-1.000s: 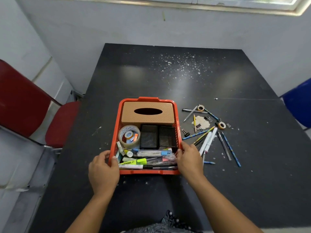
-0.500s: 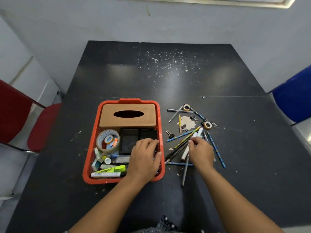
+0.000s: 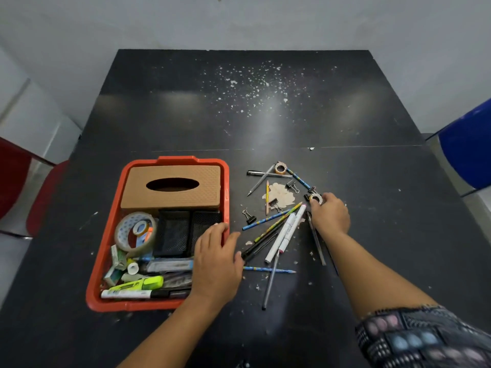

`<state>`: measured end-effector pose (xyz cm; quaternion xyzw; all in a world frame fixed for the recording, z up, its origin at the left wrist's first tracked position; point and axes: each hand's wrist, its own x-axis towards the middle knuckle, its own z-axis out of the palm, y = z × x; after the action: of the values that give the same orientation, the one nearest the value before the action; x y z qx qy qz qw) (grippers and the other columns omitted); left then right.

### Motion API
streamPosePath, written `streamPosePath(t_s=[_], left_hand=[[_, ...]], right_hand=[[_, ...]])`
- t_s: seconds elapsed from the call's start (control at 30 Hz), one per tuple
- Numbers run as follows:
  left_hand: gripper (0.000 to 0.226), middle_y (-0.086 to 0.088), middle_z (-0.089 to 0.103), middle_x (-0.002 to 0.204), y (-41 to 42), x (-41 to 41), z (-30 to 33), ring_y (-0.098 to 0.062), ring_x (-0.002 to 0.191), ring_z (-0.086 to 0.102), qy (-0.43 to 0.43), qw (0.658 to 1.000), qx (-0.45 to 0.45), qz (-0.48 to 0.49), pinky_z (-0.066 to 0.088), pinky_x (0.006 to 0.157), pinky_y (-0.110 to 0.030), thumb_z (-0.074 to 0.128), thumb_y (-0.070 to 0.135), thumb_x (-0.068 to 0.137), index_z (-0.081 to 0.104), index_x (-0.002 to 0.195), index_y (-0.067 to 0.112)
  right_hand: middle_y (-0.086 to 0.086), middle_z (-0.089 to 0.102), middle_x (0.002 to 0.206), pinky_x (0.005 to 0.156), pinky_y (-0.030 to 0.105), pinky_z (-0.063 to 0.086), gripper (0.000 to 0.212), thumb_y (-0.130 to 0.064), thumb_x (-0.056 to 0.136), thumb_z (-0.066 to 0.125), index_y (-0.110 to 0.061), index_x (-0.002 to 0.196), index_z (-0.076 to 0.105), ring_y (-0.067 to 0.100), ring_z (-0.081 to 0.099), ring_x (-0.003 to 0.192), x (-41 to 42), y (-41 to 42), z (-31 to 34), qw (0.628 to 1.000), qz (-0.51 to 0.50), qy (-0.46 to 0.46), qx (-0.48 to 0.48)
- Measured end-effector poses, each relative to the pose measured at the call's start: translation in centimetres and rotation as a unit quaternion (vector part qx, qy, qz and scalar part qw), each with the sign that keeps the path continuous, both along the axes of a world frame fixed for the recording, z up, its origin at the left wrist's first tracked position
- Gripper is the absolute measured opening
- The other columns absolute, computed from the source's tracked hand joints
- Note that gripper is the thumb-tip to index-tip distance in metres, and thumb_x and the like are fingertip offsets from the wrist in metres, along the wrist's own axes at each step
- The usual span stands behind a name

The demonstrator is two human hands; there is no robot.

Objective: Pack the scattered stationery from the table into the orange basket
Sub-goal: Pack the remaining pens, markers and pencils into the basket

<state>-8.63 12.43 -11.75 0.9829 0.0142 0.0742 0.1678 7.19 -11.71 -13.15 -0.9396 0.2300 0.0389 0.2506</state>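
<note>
The orange basket (image 3: 106,235) sits at the near left of the black table (image 3: 239,115). It holds a tan tissue box (image 3: 172,200), a clear tape roll (image 3: 134,232), black mesh holders, markers and a green highlighter. My left hand (image 3: 216,264) rests on the basket's right rim, fingers relaxed. To the right lie scattered pens and pencils (image 3: 279,232), binder clips (image 3: 249,216) and a small tape roll (image 3: 280,168). My right hand (image 3: 329,213) reaches over the pile and pinches another small tape roll (image 3: 315,199) at its fingertips.
A red chair (image 3: 24,187) stands at the left of the table and a blue chair (image 3: 467,152) at the right. White flecks and a patch of worn paint mark the tabletop. A grey wall runs behind the far edge.
My right hand has moved from the pens to the far right of the pile and closed on the small tape roll. My left hand has slid from inside the basket onto its right rim.
</note>
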Motion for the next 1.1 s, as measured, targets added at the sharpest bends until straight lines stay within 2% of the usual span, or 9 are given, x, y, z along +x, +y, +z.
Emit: streamPosePath(t_s=[0.17, 0.33, 0.47, 0.53, 0.6, 0.7, 0.83, 0.97, 1.1], left_hand=[[0.038, -0.007, 0.050, 0.129, -0.1, 0.1, -0.1, -0.027, 0.125, 0.046, -0.007, 1.000, -0.003, 0.001, 0.041, 0.105, -0.045, 0.069, 0.022, 0.080, 0.066, 0.117, 0.016], [0.035, -0.007, 0.050, 0.130, 0.0, 0.1, 0.0, -0.027, 0.126, 0.046, -0.013, 1.000, -0.007, 0.000, 0.041, 0.105, -0.044, 0.069, 0.022, 0.080, 0.067, 0.115, 0.016], [0.035, -0.006, 0.050, 0.130, -0.1, 0.2, 0.0, -0.026, 0.125, 0.046, -0.019, 1.000, -0.020, -0.003, 0.041, 0.104, -0.043, 0.066, 0.026, 0.081, 0.066, 0.115, 0.016], [0.037, -0.005, 0.051, 0.129, 0.1, 0.2, 0.1, -0.024, 0.124, 0.047, -0.024, 0.999, -0.038, -0.002, 0.042, 0.103, -0.041, 0.063, 0.030, 0.083, 0.065, 0.117, 0.016], [0.038, -0.003, 0.053, 0.126, 0.3, 0.0, 0.4, -0.022, 0.122, 0.047, -0.036, 0.996, -0.076, -0.002, 0.042, 0.103, -0.039, 0.059, 0.032, 0.087, 0.063, 0.120, 0.014], [0.038, 0.001, 0.056, 0.121, 0.6, -0.2, 1.3, -0.014, 0.119, 0.047, -0.061, 0.983, -0.175, 0.000, 0.041, 0.102, -0.032, 0.054, 0.031, 0.093, 0.061, 0.125, 0.012], [0.048, 0.007, 0.056, 0.124, 1.7, -0.9, 3.3, -0.006, 0.115, 0.053, -0.045, 0.949, -0.311, 0.001, 0.042, 0.098, -0.020, 0.056, 0.036, 0.094, 0.053, 0.137, 0.016], [0.042, 0.008, 0.061, 0.116, 3.6, -1.8, 4.6, -0.006, 0.103, 0.060, -0.026, 0.919, -0.394, 0.002, 0.049, 0.088, -0.019, 0.061, 0.026, 0.093, 0.056, 0.134, 0.020], [0.030, 0.011, 0.064, 0.114, 6.1, -3.2, 5.0, -0.005, 0.107, 0.062, 0.010, 0.902, -0.432, 0.012, 0.051, 0.091, -0.025, 0.066, 0.024, 0.093, 0.066, 0.123, 0.022]], right_hand=[[0.013, 0.061, 0.112, 0.070, 0.034, 0.042, 0.046, -0.050, 0.087, 0.061, -0.014, 0.116, 0.062, 0.034, 0.059, 0.101, 1.8, 0.0, -0.8, 1.000, -0.004, 0.031, -0.005], [0.014, 0.052, 0.121, 0.080, 0.041, 0.049, 0.042, -0.041, 0.086, 0.068, -0.014, 0.118, 0.061, 0.034, 0.058, 0.102, 2.3, 0.1, -0.7, 0.997, -0.040, 0.054, 0.023], [0.011, 0.054, 0.120, 0.083, 0.041, 0.049, 0.044, -0.044, 0.084, 0.067, -0.018, 0.119, 0.059, 0.029, 0.057, 0.100, 1.2, 0.8, 0.5, 0.997, -0.048, 0.008, 0.056], [0.008, 0.058, 0.117, 0.085, 0.039, 0.049, 0.043, -0.043, 0.084, 0.067, -0.020, 0.120, 0.059, 0.025, 0.058, 0.099, 0.0, 2.1, 1.5, 0.992, -0.038, -0.022, 0.117], [0.004, 0.061, 0.111, 0.084, 0.036, 0.048, 0.039, -0.040, 0.086, 0.068, -0.023, 0.119, 0.058, 0.021, 0.058, 0.095, -1.8, 3.9, 2.9, 0.977, -0.011, -0.041, 0.211], [0.001, 0.064, 0.097, 0.076, 0.031, 0.046, 0.028, -0.036, 0.088, 0.069, -0.024, 0.113, 0.063, 0.014, 0.059, 0.083, -5.4, 7.2, 5.2, 0.932, 0.022, -0.042, 0.360], [-0.004, 0.071, 0.087, 0.076, 0.027, 0.052, 0.013, -0.027, 0.088, 0.071, -0.020, 0.098, 0.069, 0.010, 0.065, 0.080, -9.8, 11.1, 7.6, 0.878, 0.088, 0.008, 0.470], [0.001, 0.075, 0.082, 0.067, 0.019, 0.050, 0.011, -0.021, 0.091, 0.067, -0.014, 0.092, 0.075, 0.005, 0.067, 0.074, -12.8, 14.0, 9.4, 0.832, 0.156, 0.068, 0.528], [0.005, 0.075, 0.085, 0.074, 0.029, 0.055, 0.017, -0.029, 0.091, 0.066, -0.016, 0.089, 0.077, 0.012, 0.069, 0.078, -14.3, 15.6, 9.7, 0.838, 0.189, 0.096, 0.503]])
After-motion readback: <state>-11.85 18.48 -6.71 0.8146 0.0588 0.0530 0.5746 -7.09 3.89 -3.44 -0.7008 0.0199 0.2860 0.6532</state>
